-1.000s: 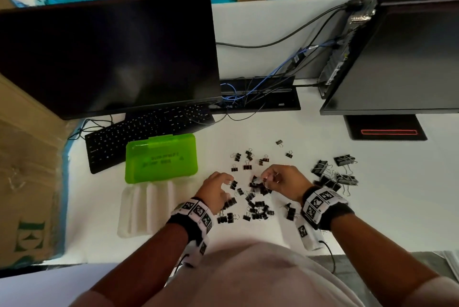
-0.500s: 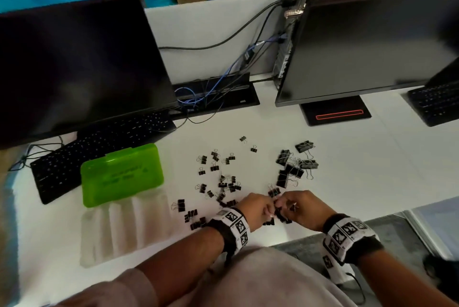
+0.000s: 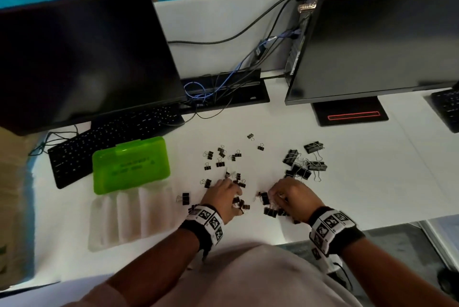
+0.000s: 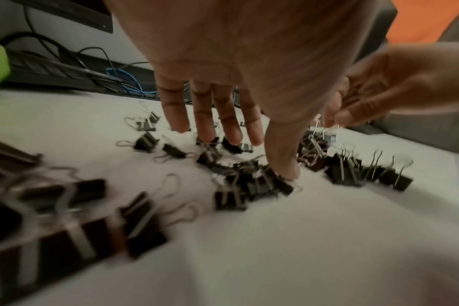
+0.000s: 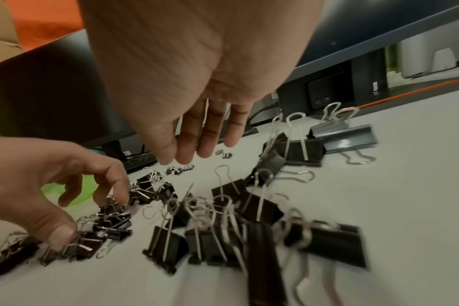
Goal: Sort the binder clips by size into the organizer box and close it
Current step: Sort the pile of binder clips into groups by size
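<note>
Black binder clips lie scattered on the white desk: small clips [image 3: 218, 157] in the middle, large clips [image 3: 305, 165] to the right. The organizer box lies open at the left, with a green lid [image 3: 131, 165] and a clear compartment tray [image 3: 129, 214]. My left hand [image 3: 233, 195] is spread over a pile of small clips [image 4: 249, 184], with thumb and fingertips touching them in the left wrist view [image 4: 254, 157]. My right hand [image 3: 275, 195] hovers over medium clips [image 5: 223, 238], its fingers relaxed and holding nothing in the right wrist view [image 5: 186, 157].
A black keyboard [image 3: 111, 137] and a monitor [image 3: 82, 58] stand behind the box. A second monitor [image 3: 377, 45] is at the right, with cables [image 3: 218, 88] between the two. The desk's front edge runs close under my wrists.
The head view has swung back to the left. My hands, which met over one clip half a second ago, have drawn apart, the left onto the small clips, the right over the medium ones.
</note>
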Tool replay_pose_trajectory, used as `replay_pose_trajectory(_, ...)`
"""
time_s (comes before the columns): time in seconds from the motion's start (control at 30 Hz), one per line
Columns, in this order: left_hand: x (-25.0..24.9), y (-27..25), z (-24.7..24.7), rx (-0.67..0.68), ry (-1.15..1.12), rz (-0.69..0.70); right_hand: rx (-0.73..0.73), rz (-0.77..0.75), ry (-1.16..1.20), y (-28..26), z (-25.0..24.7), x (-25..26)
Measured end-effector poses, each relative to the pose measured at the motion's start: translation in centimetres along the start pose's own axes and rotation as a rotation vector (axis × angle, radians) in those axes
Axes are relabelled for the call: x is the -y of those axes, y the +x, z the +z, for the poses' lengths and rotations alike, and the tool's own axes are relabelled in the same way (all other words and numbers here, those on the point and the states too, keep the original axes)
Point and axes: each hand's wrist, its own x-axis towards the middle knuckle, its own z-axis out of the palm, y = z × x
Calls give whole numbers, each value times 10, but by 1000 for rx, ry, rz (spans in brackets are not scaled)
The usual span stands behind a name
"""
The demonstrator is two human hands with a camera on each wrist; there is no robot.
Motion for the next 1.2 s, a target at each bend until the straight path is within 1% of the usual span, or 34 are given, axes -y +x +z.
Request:
replay_pose_trajectory(0.03, 4, -4, 1, 24, 18, -1, 16, -17, -13, 6, 2, 2)
replay_pose_trajectory(0.1, 11, -9, 4, 12, -7, 10, 52, -54, -27, 20, 5, 9)
replay_pose_trajectory(0.23, 24, -15, -6, -113, -119, -26, 143, -110, -61, 45, 10, 24)
replay_pose_trajectory(0.3, 33, -19, -15, -180, -115, -99, 228, -148, -106, 55, 12, 33)
replay_pose_trajectory(0.37, 45, -25, -21, -210, -92, -226, 325, -181, -146, 62, 15, 43)
replay_pose_trajectory(0.47, 60, -33, -24, -158, -109, -398, 425, -224, -197, 69, 22, 55)
replay_pose_trajectory(0.57, 70, -34, -25, -63, -144, -473, 476, -258, -210, 75, 31, 64)
replay_pose_trajectory(0.63, 73, -34, -25, -43, -184, -492, 477, -241, -176, 80, 35, 67)
replay_pose_trajectory(0.7, 76, -35, -23, -66, -248, -501, 465, -213, -118, 84, 36, 70)
replay_pose_trajectory(0.77, 78, -36, -22, -118, -336, -470, 442, -195, -46, 88, 36, 70)
replay_pose_trajectory(0.83, 80, -35, -23, -191, -484, -428, 399, -178, 25, 91, 35, 68)
replay_pose_trajectory(0.9, 79, -35, -30, -264, -611, -424, 351, -148, 66, 94, 31, 66)
replay_pose_trajectory(1.0, 74, -34, -39, -328, -721, -417, 303, -129, 116, 98, 26, 66)
replay_pose_trajectory(1.07, 65, -31, -43, -340, -829, -386, 282, -107, 170, 100, 24, 68)
replay_pose_trajectory(1.2, 44, -21, -46, -319, -993, -324, 266, 4, 374, 95, 26, 68)
